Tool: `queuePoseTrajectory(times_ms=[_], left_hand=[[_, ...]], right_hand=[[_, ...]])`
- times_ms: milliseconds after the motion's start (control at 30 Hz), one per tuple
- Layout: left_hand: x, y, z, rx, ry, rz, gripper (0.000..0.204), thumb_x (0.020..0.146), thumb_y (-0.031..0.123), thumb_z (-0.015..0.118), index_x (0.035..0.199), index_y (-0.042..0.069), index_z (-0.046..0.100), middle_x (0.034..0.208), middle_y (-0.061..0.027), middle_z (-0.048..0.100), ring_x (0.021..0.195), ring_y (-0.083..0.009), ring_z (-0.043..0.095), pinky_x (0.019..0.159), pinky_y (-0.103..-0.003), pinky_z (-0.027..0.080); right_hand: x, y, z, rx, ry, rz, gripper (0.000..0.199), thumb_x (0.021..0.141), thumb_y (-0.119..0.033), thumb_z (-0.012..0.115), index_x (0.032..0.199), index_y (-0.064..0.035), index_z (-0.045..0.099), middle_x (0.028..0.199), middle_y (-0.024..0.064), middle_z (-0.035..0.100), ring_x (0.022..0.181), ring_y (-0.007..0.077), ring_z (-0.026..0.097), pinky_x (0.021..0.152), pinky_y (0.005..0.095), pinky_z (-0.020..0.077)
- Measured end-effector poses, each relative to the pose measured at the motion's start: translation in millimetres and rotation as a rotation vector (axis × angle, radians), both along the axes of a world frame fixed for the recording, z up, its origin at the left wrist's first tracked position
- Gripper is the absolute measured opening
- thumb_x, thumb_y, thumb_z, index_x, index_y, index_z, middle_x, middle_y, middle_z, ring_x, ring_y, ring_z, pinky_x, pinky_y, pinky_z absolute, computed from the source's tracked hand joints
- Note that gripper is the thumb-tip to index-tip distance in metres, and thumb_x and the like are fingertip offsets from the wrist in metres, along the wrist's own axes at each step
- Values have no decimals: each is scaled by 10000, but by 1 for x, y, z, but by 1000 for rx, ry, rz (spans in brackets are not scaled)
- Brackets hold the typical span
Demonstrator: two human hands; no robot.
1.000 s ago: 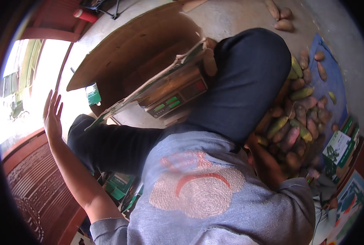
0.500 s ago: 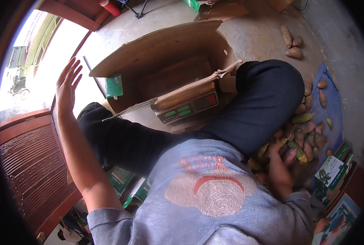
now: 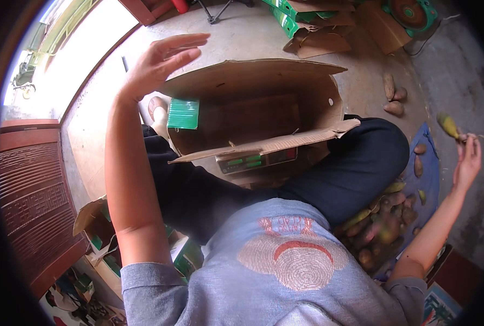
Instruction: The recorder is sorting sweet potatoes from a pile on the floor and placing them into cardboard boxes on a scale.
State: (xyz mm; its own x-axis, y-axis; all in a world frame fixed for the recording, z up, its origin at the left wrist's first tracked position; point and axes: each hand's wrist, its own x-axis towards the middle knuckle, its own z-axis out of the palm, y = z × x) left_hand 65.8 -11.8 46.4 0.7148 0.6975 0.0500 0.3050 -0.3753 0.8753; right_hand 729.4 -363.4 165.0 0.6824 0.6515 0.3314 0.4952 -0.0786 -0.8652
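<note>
My left hand (image 3: 157, 62) is raised above the left end of an open cardboard box (image 3: 252, 103). Its fingers are stretched out and nothing is in them. Out at the far right, my right hand (image 3: 467, 160) has its fingertips pinched on the stringy end of a yellow-green tuber (image 3: 448, 126), held up over the grey floor. A pile of reddish-brown and yellowish tubers (image 3: 388, 214) lies on a blue sheet (image 3: 431, 152) beside my right leg. My arm and shirt cover part of the pile.
A scale (image 3: 258, 160) with lit green displays sits under the box's near side. Three brown tubers (image 3: 394, 108) lie on the floor at right. Flattened cartons (image 3: 323, 41) and a green fan (image 3: 410, 13) stand at the back. Another carton (image 3: 98, 233) is by my left arm.
My right hand has come out of the pile with the yellow-green tuber and swung out to the far right. My left hand has moved right, over the box's edge.
</note>
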Motion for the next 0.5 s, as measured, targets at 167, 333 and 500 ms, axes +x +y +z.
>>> queuePoseTrajectory(times_ms=[167, 333, 500], left_hand=[[-5, -4, -4, 44, 42, -77, 545, 936, 454, 690, 1349, 101, 646, 1364, -112, 640, 1299, -264, 577, 1128, -470, 421], [-10, -8, -3, 113, 106, -116, 452, 942, 325, 708, 1330, 99, 659, 1309, -89, 680, 1251, -248, 613, 1114, -464, 443], [-4, -18, -7, 326, 310, -34, 370, 899, 217, 727, 1261, 140, 701, 1142, -133, 725, 1006, -328, 681, 902, -400, 532]], right_hand=[[-106, 101, 89, 4, 245, 324, 193, 1057, -171, 536, 1172, -23, 583, 1035, 123, 685, 1092, 303, 674, 999, 475, 545], [-280, 201, 54, -169, 194, 1185, 219, 1060, -171, 535, 1188, 3, 575, 1004, 99, 661, 1074, 240, 670, 996, 386, 548], [-378, 249, -31, -514, 151, 1356, 136, 1011, -84, 557, 1014, 21, 645, 893, 81, 684, 883, 206, 705, 822, 343, 574]])
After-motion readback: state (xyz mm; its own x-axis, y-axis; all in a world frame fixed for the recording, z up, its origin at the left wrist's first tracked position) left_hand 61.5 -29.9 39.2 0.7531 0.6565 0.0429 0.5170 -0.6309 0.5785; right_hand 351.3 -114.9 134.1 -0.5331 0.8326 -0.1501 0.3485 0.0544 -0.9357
